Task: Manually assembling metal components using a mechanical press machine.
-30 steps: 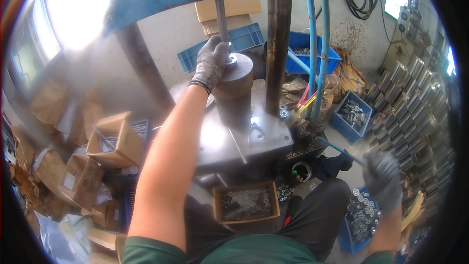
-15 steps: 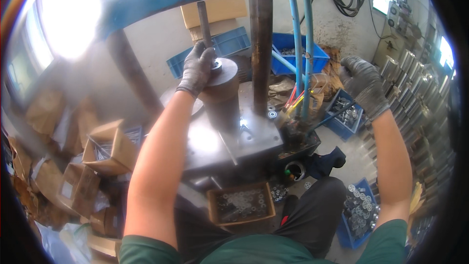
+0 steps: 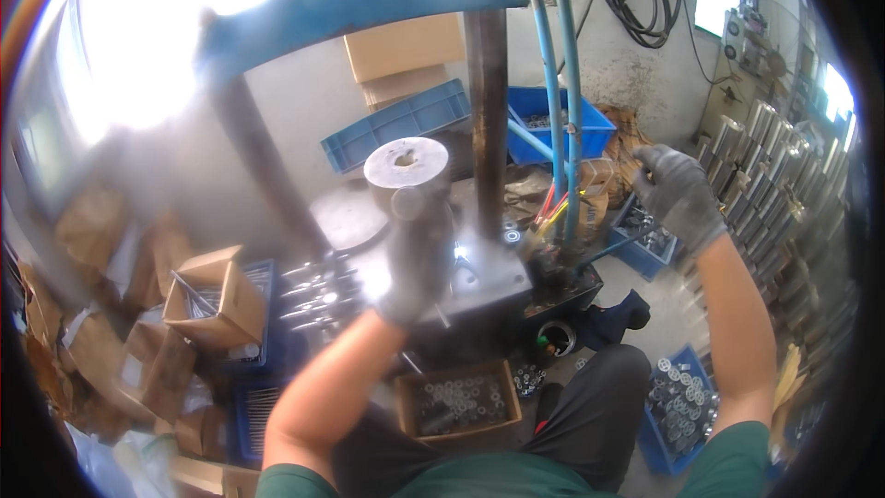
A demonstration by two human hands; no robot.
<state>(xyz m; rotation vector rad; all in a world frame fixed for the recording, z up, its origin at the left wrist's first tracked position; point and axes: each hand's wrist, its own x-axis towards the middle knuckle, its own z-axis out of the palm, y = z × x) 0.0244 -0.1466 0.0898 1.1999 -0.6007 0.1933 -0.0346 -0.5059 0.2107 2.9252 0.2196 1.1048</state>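
Observation:
My left hand, in a grey glove and smeared by motion, is in front of a thick metal cylinder. It appears closed around a metal shaft, whose round end shows above the fingers. The cylinder stands upright on the press bed, with a bare hole in its flat top. Off to the right, my right hand, also gloved, is curled at the end of a dark lever. Its palm is hidden, but the lever runs up into it.
A blue press beam spans above the bed between two posts. Several shafts lie at the bed's left. A box of rings is below, a blue bin of slotted discs near my right knee. Metal tubes stand at the right.
The shaft is out of the cylinder's hole. My left hand has come down and toward me from the cylinder's top. My right hand stays at the lever; the view has tilted slightly.

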